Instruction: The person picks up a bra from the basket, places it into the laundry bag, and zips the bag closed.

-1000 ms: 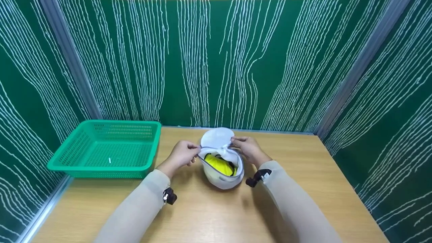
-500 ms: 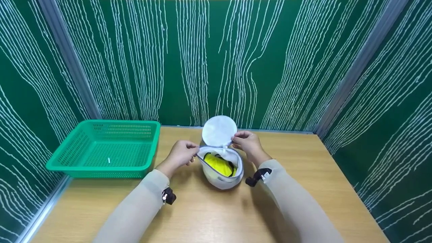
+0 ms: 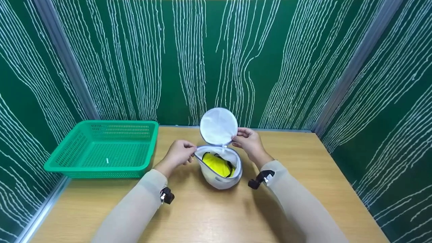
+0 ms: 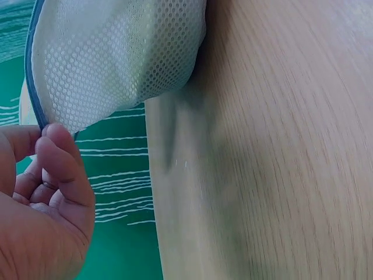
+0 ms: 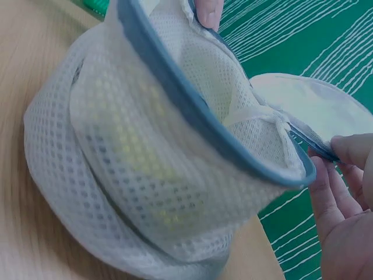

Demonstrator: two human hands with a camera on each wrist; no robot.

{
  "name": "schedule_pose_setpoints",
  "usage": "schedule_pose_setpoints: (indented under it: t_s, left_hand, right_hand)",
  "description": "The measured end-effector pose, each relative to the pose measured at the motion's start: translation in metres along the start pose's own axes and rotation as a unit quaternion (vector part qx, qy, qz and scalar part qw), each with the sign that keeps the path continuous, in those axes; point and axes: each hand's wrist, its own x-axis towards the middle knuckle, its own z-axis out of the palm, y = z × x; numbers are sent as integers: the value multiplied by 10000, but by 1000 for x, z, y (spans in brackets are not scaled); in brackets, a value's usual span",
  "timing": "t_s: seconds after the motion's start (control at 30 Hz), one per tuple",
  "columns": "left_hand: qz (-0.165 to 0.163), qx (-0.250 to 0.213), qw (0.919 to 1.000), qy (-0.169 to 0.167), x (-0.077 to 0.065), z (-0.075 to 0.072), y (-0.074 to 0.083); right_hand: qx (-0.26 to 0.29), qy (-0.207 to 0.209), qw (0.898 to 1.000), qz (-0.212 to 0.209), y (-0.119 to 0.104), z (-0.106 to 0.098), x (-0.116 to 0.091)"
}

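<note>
A white mesh laundry bag (image 3: 216,179) with a blue-grey zip edge stands on the table, its mouth gaping. Bright yellow fabric with dark trim (image 3: 216,164) lies inside; through the mesh it shows faintly in the right wrist view. The bag's round lid (image 3: 218,125) is raised at the back, joined at the rim. My left hand (image 3: 179,153) pinches the left of the bag's rim between thumb and finger, pulling the mesh (image 4: 116,58) to a point. With thumb and fingertips, my right hand (image 3: 250,144) pinches the lid's edge on the right.
To the left stands a green perforated plastic basket (image 3: 101,172) with a small white stick (image 3: 107,160) in its bottom. Green walls with white wavy lines enclose the wooden table (image 3: 209,216) at the back and sides.
My right hand has lifted the lid from lying tilted back to standing nearly upright, rising slightly itself. My left hand keeps its pinch on the rim, having shifted slightly left.
</note>
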Motion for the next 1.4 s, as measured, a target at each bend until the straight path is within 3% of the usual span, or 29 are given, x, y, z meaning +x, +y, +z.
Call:
schedule_pose_setpoints:
  t_s: [0.27,0.73,0.87,1.1,1.27,1.4]
  left_hand:
    - [-133,-151,9997,-145,0,0,2]
    - [158,-327,9992,179,6,4,-1]
    - [89,-389,9991,170,5,4,-1]
    - [-20,-434,9989,172,3,6,-1]
    - [-106,-471,9987,166,3,6,0]
    - [-220,-500,9984,127,2,6,0]
  right_hand:
    - [28,-58,9998,-201,0,-2,-6]
    - [-144,-303,9985,-439,1,-14,-16]
    - [-220,-390,9976,-520,4,-17,-21]
    - [-854,-649,9914,-756,15,-23,-31]
    - [-1557,-1026,9774,-994,21,-30,-38]
    - [-1815,-1240,9719,-846,26,-35,-40]
